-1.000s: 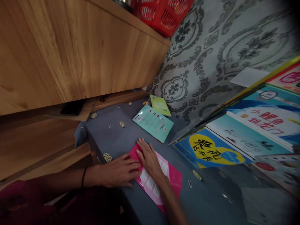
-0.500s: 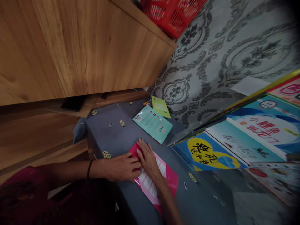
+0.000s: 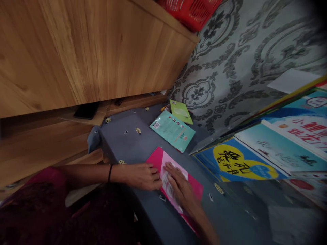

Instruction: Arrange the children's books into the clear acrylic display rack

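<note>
A pink book point(image 3: 196, 186) with a pale, printed middle panel lies on the grey patterned cloth. My right hand point(image 3: 180, 185) is spread flat over that panel, fingers stretched out. At the book's near left edge, my left hand point(image 3: 144, 176), with a dark band on the wrist, has its bent fingers together on the cover; its thumb is hidden. Farther back, a teal book point(image 3: 172, 131) lies back cover up, its barcode showing. A light green book point(image 3: 181, 111) is just behind it, and both are apart from my hands.
Upright picture books point(image 3: 237, 163) stand on the right in a rack. A wooden cabinet point(image 3: 102, 51) overhangs the back left, with a dark phone-like slab point(image 3: 87, 110) under it. A red basket point(image 3: 196, 13) sits on top. The patterned wall point(image 3: 199, 92) closes the back.
My right hand has slid from the book's far corner down onto its middle panel. My left hand has shifted along the near edge, uncovering the pink corner. The view has moved slightly.
</note>
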{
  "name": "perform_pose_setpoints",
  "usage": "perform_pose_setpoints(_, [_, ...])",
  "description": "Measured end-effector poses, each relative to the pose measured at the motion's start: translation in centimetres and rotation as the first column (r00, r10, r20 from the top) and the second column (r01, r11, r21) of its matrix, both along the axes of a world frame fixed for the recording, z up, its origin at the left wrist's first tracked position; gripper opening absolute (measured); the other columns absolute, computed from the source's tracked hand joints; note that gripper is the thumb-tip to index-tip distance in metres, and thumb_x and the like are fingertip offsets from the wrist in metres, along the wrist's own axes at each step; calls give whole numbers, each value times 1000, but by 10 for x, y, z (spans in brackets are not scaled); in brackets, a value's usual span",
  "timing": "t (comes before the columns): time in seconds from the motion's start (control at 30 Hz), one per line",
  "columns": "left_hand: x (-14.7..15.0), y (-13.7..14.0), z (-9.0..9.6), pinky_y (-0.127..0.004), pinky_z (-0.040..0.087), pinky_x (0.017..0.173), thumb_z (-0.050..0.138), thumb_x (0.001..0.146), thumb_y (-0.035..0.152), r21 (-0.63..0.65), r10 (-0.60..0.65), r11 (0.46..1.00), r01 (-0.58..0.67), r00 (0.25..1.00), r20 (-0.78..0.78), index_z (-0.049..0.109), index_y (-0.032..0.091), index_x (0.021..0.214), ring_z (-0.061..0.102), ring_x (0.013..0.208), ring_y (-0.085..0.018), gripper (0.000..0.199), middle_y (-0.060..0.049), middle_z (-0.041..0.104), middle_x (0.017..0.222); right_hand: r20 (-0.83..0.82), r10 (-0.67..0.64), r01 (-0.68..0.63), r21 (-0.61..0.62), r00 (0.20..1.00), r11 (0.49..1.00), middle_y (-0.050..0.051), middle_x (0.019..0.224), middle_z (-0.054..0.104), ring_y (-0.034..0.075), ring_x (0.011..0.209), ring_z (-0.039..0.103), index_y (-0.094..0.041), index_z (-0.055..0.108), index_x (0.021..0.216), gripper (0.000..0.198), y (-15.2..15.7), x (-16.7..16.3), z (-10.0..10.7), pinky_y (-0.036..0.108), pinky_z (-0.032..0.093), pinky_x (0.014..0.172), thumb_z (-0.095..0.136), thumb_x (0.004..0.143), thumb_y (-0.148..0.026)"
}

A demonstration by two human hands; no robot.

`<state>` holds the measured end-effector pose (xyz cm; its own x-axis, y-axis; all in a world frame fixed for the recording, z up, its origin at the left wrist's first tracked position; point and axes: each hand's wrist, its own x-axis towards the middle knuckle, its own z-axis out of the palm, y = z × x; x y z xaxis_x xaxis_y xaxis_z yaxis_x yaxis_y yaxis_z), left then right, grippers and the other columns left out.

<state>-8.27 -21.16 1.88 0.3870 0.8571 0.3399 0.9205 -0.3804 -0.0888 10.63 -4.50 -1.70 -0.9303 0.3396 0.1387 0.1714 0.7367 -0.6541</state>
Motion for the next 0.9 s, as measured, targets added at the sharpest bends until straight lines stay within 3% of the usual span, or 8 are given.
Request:
perform_pose_setpoints(0.1, [-5,7,6,-32,43,65,53,99,19,-33,-181,983,179,980,-77,62,19,93,62,71,-17,11,-5,72,81,63,-45,55,-172,997,984,8,142,60,29,140,47,-29,70,126,49,-7,28,19,58,24,122,45,98,-59])
perform_pose_setpoints(0.2, [-9,16,5,-33,41,62,51,101,20,-56,-171,984,170,985,-18,61,18,93,62,68,-17,13,-6,72,80,145,-120,163,-338,982,927,8,137,65,32,137,52,-29,78,113,59,-10,58,31,57,24,122,41,94,-70])
perform_pose_setpoints(0.33, [-15,27,5,-32,33,54,51,103,27,-126,-141,981,147,988,60,60,20,93,57,61,-15,15,-4,70,75,177,-262,314,-426,949,848,8,134,67,35,139,48,-29,78,113,76,-5,99,21,58,27,121,28,89,-81])
perform_pose_setpoints(0.43, [-20,34,9,-31,29,52,47,105,29,-161,-125,977,142,986,110,58,18,93,52,56,-13,20,-3,67,71,116,-349,364,-429,930,827,9,129,69,38,137,50,-30,78,114,74,-3,116,7,57,31,118,39,82,-84])
perform_pose_setpoints(0.53, [-24,40,15,-30,28,52,41,106,26,-143,-140,975,172,968,208,58,18,93,49,55,-13,23,-2,64,69,106,-450,447,-446,887,776,12,112,77,40,116,66,-26,80,108,62,-7,113,2,58,47,106,70,69,-74])
perform_pose_setpoints(0.63, [-25,47,16,-28,28,54,37,106,23,-132,-151,969,211,920,362,58,19,90,48,55,-12,26,0,62,70,70,-545,511,-466,835,722,8,91,80,35,94,74,-25,81,95,46,-13,100,7,54,56,95,83,64,-59])
perform_pose_setpoints(0.77, [-21,53,21,-27,28,56,37,104,28,-154,-110,960,234,820,561,56,20,81,43,54,-11,31,3,53,65,-59,-629,539,-457,775,707,5,88,80,32,91,73,-26,80,85,37,-15,88,11,52,58,92,84,64,-56])
perform_pose_setpoints(0.9, [-17,51,36,-26,28,57,38,101,33,-268,20,930,252,692,721,48,20,72,41,55,-10,33,4,46,63,-97,-702,568,-515,705,642,8,90,80,30,87,73,-22,78,86,41,-13,92,6,50,59,87,86,62,-54])
